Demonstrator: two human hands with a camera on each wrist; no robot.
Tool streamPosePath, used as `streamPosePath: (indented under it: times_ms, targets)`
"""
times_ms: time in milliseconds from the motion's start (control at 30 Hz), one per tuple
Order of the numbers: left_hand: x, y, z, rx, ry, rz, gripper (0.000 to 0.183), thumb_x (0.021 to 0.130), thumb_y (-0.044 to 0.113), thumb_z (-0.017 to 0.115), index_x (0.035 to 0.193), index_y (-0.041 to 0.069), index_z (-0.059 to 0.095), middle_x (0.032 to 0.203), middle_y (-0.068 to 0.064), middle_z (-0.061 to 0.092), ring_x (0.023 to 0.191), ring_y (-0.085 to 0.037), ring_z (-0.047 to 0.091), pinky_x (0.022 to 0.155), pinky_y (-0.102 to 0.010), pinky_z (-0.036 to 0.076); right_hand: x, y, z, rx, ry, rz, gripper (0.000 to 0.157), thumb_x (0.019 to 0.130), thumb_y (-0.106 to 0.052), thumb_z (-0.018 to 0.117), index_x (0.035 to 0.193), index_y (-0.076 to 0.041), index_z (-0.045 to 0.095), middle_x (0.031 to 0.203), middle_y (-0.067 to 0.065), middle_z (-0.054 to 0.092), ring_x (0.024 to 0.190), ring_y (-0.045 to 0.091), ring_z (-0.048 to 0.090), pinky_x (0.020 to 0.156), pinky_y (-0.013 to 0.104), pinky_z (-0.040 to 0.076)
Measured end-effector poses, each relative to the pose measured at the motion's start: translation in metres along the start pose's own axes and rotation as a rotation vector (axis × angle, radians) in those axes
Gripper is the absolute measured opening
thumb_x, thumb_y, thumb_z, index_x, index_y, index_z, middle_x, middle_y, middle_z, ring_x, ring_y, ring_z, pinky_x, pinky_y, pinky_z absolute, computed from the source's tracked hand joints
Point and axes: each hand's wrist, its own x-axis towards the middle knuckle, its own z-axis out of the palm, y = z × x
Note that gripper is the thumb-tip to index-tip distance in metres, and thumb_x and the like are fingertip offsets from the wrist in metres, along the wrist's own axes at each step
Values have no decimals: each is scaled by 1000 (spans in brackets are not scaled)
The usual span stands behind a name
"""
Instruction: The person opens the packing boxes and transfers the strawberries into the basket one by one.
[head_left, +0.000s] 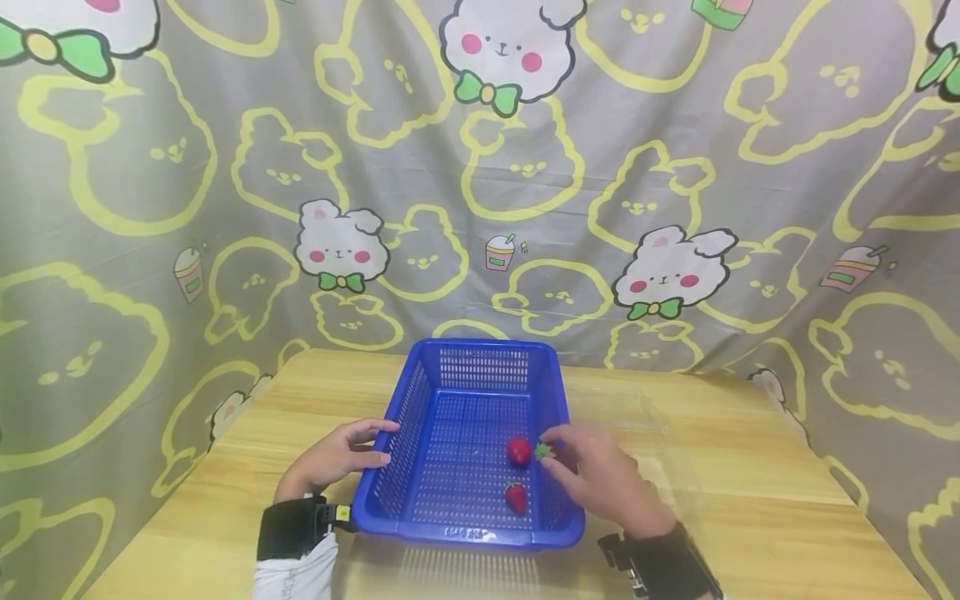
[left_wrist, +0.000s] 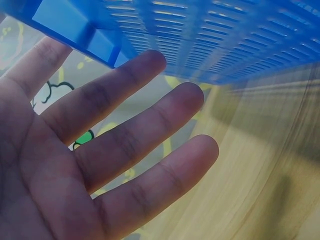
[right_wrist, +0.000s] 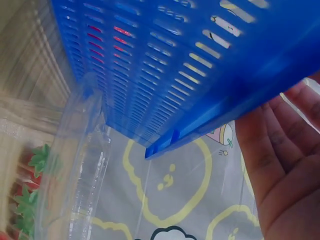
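A blue plastic basket (head_left: 472,533) with slotted walls stands on the table. Inside, toward its right side, lie a round red fruit (head_left: 519,452) and a strawberry (head_left: 516,498) with green leaves. At the basket's left rim, my left hand (head_left: 341,454) rests its fingertips; the left wrist view shows its fingers (left_wrist: 145,125) straight and spread below the rim. Over the right wall, my right hand (head_left: 600,475) pinches a strawberry by its green leafy top (head_left: 543,451) between thumb and fingers. Most of that fruit's red body is hidden in this view.
Right of the basket is a clear plastic container (right_wrist: 75,165), partly behind my right arm in the head view. Several strawberries (right_wrist: 27,200) with green leaves show through it. A patterned curtain (head_left: 525,167) hangs around the wooden table (head_left: 750,500).
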Motion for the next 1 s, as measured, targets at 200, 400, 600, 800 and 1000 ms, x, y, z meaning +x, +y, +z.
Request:
streamPosePath:
  times_ms: [200, 400, 600, 800, 1000]
  targets:
    - [0, 1, 0, 3, 4, -1, 51, 92, 14, 66, 136, -4, 48, 138, -34, 43, 120, -47, 50, 92, -52, 49, 0, -1, 5, 29, -8, -21, 20, 82, -4, 74, 100, -5, 67, 95, 4, 70, 78, 12, 67, 67, 23, 56]
    - [0, 2, 1, 0, 6, -9, 51, 92, 14, 66, 137, -3, 48, 139, -34, 42, 120, -47, 50, 92, -53, 49, 1, -8, 10, 24, -65, -14, 19, 84, -8, 73, 103, -8, 68, 99, 1, 70, 80, 9, 66, 71, 25, 56]
    - [0, 1, 1, -12, 3, -5, 51, 92, 13, 65, 137, -4, 47, 138, -34, 43, 120, -46, 50, 93, -52, 49, 1, -8, 18, 60, -64, -65, 19, 83, -7, 74, 101, -6, 68, 95, 2, 70, 78, 6, 66, 69, 22, 56]
    - [1, 0, 1, -15, 3, 3, 51, 92, 13, 65, 137, -5, 47, 137, -34, 44, 119, -45, 52, 92, -52, 49, 0, -4, 26, 83, -25, -103, 21, 81, -7, 76, 99, -4, 67, 90, 2, 70, 73, 4, 64, 65, 19, 54]
    - [1, -2, 0, -16, -5, 10, 52, 92, 13, 66, 136, -6, 47, 136, -34, 45, 118, -44, 52, 92, -51, 50, -2, -3, 33, 70, -11, -72, 18, 81, -16, 78, 94, -10, 67, 84, -5, 67, 69, 1, 59, 61, 20, 52]
